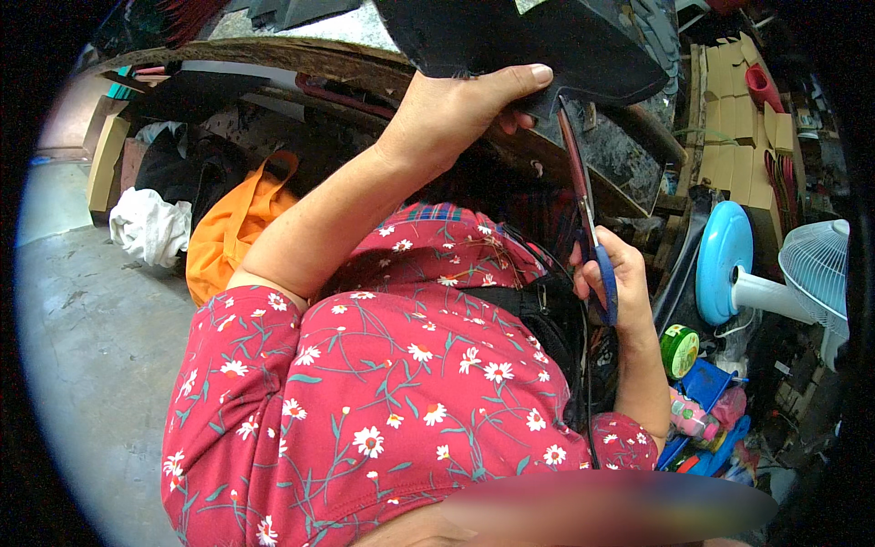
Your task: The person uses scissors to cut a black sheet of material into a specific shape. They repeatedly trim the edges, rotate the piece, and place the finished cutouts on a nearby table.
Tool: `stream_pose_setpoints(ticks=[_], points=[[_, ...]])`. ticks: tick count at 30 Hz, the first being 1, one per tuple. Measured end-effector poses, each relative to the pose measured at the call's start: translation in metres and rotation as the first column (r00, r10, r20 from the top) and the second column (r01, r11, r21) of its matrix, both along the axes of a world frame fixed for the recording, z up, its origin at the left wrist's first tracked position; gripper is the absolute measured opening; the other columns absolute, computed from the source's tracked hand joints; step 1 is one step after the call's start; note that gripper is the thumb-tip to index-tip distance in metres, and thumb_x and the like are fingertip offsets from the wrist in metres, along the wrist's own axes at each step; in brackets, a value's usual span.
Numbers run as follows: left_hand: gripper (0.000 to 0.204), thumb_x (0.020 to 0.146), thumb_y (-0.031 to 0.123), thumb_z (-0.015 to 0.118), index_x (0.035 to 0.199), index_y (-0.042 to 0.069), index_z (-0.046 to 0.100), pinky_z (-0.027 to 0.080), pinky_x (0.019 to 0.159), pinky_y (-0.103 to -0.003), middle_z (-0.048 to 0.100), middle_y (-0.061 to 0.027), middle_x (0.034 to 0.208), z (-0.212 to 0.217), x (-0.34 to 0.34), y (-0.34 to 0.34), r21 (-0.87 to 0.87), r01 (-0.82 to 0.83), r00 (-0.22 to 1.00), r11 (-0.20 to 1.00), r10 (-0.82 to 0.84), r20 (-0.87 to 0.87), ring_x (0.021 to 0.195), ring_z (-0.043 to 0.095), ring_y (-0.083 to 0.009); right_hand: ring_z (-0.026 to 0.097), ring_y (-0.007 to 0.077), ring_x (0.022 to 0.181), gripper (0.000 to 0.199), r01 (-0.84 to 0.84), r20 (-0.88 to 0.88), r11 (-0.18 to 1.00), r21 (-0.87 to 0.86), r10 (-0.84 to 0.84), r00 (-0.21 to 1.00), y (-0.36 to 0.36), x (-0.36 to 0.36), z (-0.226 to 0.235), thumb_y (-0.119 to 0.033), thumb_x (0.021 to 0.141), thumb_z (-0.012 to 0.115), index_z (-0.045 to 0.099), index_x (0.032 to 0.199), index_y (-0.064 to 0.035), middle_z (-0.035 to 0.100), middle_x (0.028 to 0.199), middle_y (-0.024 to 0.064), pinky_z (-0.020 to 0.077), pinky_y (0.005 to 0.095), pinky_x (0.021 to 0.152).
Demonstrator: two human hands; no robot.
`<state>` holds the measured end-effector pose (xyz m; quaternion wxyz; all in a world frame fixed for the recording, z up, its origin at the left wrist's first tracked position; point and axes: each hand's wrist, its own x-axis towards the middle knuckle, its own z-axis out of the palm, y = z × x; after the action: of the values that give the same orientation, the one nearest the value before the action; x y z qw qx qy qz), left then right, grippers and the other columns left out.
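My left hand point(460, 109) is closed on the near edge of a black flat sheet point(529, 46), thumb on top and fingers curled beneath. What the sheet is made of I cannot tell. My right hand point(615, 269) grips the dark blue handles of a pair of scissors point(583, 182). Their long blades point up and away, and the tips meet the sheet's edge just right of my left thumb. Whether the blades are parted at the tips is hard to make out.
A worn workbench point(337, 59) runs across the top, with dark pieces on it. On the left are an orange bag point(241, 223) and white cloth point(153, 226). To the right stand a blue-based fan point(726, 263), stacked cardboard point(729, 118) and a green round container point(679, 351).
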<state>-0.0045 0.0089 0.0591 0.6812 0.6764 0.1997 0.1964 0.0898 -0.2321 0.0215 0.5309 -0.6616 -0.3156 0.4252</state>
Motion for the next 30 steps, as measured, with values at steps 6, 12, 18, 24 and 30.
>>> stream_pose_setpoints(ticks=[6, 12, 18, 24, 30], points=[[0.035, 0.078, 0.033, 0.073, 0.086, 0.0, 0.07, 0.049, 0.067, -0.026, 0.067, -0.01, 0.078, -0.002, 0.003, 0.002, -0.197, -0.017, 1.0, 0.98, 0.021, 0.022, 0.068, 0.062, -0.0143, 0.048, 0.0062, 0.051, 0.014, -0.033, 0.022, 0.999, -0.023, 0.034, 0.999, -0.001, 0.007, 0.0, -0.011, 0.08, 0.066, 0.056, 0.08, -0.0013, 0.051, 0.06, 0.0001, 0.0366, 0.0212, 0.046], [0.028, 0.08, 0.032, 0.071, 0.082, 0.004, 0.07, 0.047, 0.061, -0.027, 0.066, -0.0065, 0.071, -0.007, 0.001, 0.006, -0.197, -0.056, 0.998, 0.979, 0.053, -0.02, 0.064, 0.061, -0.0142, 0.048, 0.0058, 0.049, 0.017, -0.018, 0.163, 0.997, -0.076, 0.03, 0.986, 0.005, 0.006, 0.005, -0.009, 0.08, 0.067, 0.054, 0.074, -0.0022, 0.051, 0.057, -0.0006, 0.0366, 0.0217, 0.045], [0.021, 0.083, 0.021, 0.066, 0.084, 0.0, 0.066, 0.051, 0.062, -0.031, 0.065, -0.0057, 0.072, -0.013, -0.011, 0.02, -0.3, -0.096, 0.986, 0.949, 0.131, 0.101, 0.065, 0.063, -0.0164, 0.048, 0.0045, 0.046, 0.019, -0.002, 0.175, 0.994, -0.107, 0.021, 0.984, 0.004, 0.027, 0.005, -0.014, 0.081, 0.068, 0.054, 0.072, -0.0042, 0.052, 0.054, -0.001, 0.0345, 0.0197, 0.042], [0.037, 0.069, 0.004, 0.064, 0.105, 0.008, 0.059, 0.049, 0.07, -0.037, 0.058, -0.0122, 0.091, 0.005, -0.022, 0.06, 0.897, -0.11, 0.976, 0.427, -0.122, 0.178, 0.084, 0.06, -0.0331, 0.05, 0.008, 0.05, 0.036, 0.28, 0.043, 0.879, 0.386, -0.32, 0.946, 0.03, 0.082, -0.015, -0.037, 0.087, 0.064, 0.057, 0.086, -0.0019, 0.056, 0.069, 0.0032, 0.0388, 0.021, 0.047], [0.026, 0.073, 0.003, 0.06, 0.098, 0.01, 0.057, 0.052, 0.066, -0.038, 0.064, -0.0111, 0.083, 0.033, -0.007, 0.076, 0.959, -0.158, 0.981, 0.236, -0.07, 0.179, 0.08, 0.065, -0.0296, 0.052, 0.0096, 0.053, 0.031, 0.336, 0.001, 0.811, 0.478, -0.382, 0.924, 0.048, 0.106, -0.036, -0.033, 0.089, 0.062, 0.057, 0.086, -0.0027, 0.055, 0.076, 0.0023, 0.0436, 0.0233, 0.049]])
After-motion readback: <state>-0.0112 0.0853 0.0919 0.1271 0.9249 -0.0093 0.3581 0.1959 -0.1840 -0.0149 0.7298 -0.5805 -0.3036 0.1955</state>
